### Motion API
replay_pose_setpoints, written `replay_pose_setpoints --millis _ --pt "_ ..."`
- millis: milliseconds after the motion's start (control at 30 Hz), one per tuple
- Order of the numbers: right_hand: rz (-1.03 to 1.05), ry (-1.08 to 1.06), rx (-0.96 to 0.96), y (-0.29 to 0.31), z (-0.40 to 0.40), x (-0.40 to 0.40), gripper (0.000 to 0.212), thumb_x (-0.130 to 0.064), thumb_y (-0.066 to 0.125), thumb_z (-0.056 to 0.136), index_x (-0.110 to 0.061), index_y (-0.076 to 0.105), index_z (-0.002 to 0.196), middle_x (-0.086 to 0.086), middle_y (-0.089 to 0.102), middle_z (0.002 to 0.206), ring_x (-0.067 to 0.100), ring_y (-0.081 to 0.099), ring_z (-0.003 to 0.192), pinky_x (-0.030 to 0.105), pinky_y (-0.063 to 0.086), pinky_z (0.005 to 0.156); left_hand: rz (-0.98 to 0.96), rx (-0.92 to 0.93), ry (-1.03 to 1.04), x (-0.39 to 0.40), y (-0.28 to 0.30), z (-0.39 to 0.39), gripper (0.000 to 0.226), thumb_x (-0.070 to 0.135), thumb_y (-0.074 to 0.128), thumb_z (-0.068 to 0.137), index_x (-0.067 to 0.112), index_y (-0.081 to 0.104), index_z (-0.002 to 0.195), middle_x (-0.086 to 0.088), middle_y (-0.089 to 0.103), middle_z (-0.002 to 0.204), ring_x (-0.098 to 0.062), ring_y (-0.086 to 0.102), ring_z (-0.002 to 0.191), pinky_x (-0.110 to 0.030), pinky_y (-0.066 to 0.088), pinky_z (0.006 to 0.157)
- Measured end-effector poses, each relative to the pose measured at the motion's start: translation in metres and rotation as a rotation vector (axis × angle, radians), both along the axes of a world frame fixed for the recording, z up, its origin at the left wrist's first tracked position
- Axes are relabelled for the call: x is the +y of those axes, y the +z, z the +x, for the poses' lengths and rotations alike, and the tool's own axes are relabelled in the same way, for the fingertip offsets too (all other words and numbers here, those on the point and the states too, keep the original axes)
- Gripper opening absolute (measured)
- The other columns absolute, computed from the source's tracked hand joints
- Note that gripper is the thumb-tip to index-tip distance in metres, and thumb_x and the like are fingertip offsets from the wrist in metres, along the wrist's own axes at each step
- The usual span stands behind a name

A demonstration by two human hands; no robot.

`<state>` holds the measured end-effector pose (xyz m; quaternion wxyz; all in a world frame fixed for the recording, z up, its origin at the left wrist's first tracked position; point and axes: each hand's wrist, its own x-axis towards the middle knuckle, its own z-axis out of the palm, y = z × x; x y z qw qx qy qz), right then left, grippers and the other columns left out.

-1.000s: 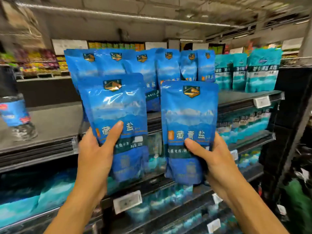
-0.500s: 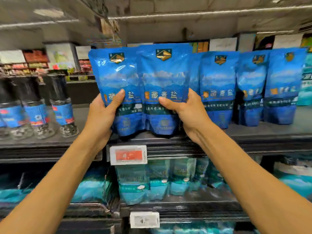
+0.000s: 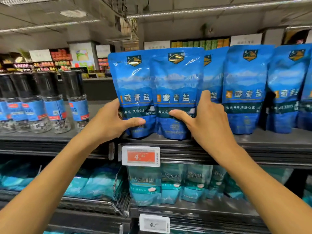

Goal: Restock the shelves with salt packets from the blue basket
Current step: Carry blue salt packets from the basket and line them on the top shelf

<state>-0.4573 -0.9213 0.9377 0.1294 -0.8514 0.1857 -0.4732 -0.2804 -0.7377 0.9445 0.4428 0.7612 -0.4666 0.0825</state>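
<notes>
Two blue salt packets stand upright, side by side, at the front edge of the dark top shelf (image 3: pixel 263 141). My left hand (image 3: pixel 109 122) grips the left salt packet (image 3: pixel 133 85) low down, thumb across its front. My right hand (image 3: pixel 204 119) holds the right salt packet (image 3: pixel 177 81) at its lower right, thumb on the front and fingers behind. More identical blue packets (image 3: pixel 244 88) stand in a row to the right on the same shelf. The blue basket is out of view.
Dark-capped grinder bottles (image 3: pixel 50 102) with blue labels stand on the shelf to the left. Teal salt bags (image 3: pixel 145 184) fill the shelf below. A red price tag (image 3: pixel 141 156) hangs on the top shelf's edge and a white tag (image 3: pixel 154 223) lower down.
Both hands carried the two packets up and over from lower in front of the shelving and set their bottoms on the top shelf's front edge. The hands slid lower on the packets.
</notes>
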Motion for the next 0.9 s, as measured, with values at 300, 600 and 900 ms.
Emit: replay_pose_setpoints --millis 300,600,900 --pt "0.032 -0.001 0.013 -0.005 0.006 0.014 0.066 -0.074 0.055 0.083 -0.014 0.031 0.098 -0.001 0.047 0.069 0.033 0.055 0.074 0.04 0.035 0.052 0.075 0.023 0.109 0.002 -0.003 0.006 0.078 0.075 0.071 0.05 0.034 0.063 0.116 0.013 0.074 0.097 -0.007 0.066 0.071 -0.036 0.056 0.07" --pt "0.074 0.016 -0.058 -0.013 0.002 0.014 0.073 -0.077 0.057 0.08 -0.017 0.028 0.108 0.001 0.053 0.075 0.026 0.054 0.066 0.035 0.039 0.05 0.011 0.029 0.226 0.005 -0.015 -0.003 0.071 0.083 0.065 0.048 0.034 0.052 0.098 0.015 0.066 0.093 -0.001 0.063 0.073 -0.024 0.047 0.066" --pt "0.058 0.191 -0.329 -0.026 -0.009 0.029 0.029 -0.042 0.056 0.097 -0.021 0.038 0.103 -0.009 0.046 0.069 0.009 0.047 0.052 0.026 0.039 0.051 -0.512 0.11 0.178 0.012 -0.031 -0.041 0.017 0.039 0.064 0.095 0.023 0.057 0.094 0.008 0.057 0.079 -0.001 0.05 0.058 -0.015 0.043 0.056"
